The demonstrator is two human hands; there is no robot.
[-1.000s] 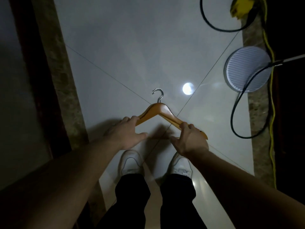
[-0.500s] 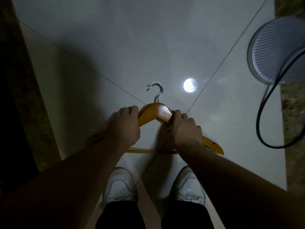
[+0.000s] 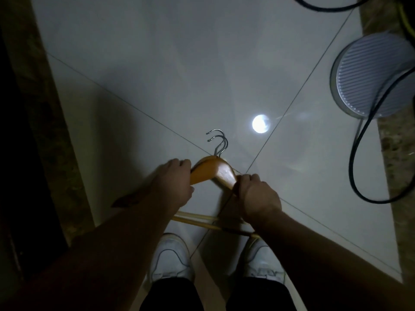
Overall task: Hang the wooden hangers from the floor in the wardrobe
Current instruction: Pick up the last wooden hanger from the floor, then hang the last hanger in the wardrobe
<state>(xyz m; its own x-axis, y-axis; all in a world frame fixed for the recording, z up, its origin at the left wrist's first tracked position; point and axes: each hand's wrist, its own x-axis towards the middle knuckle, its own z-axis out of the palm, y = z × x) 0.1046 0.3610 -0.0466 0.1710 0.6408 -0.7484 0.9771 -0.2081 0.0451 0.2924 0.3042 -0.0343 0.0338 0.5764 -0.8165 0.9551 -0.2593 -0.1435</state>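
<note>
Fingers (image 3: pixel 179 163) of the left hand (image 3: pixel 173 182) are curled tight over the left shoulder of the wooden hangers (image 3: pixel 213 171), and the right hand (image 3: pixel 258 196) is closed round the right shoulder the same way; both grip the stacked pair, held together above the floor.

The pale tiled floor (image 3: pixel 179 75) fills most of the scene, its grout lines crossing just under the hangers. A dark speckled border strip (image 3: pixel 49 131) runs along nine o'clock. At two o'clock sits a round ribbed disc (image 3: pixel 370 75), with a black cable (image 3: pixel 359 153) looping down across it towards three o'clock. White shoes (image 3: pixel 170 261) stand at six o'clock, directly below the hangers' crossbars. A bright light reflection (image 3: pixel 260 124) glares on the tile at one o'clock from the hangers. Two metal hooks (image 3: pixel 219 142) stick up at twelve o'clock, nearly overlapping.
</note>
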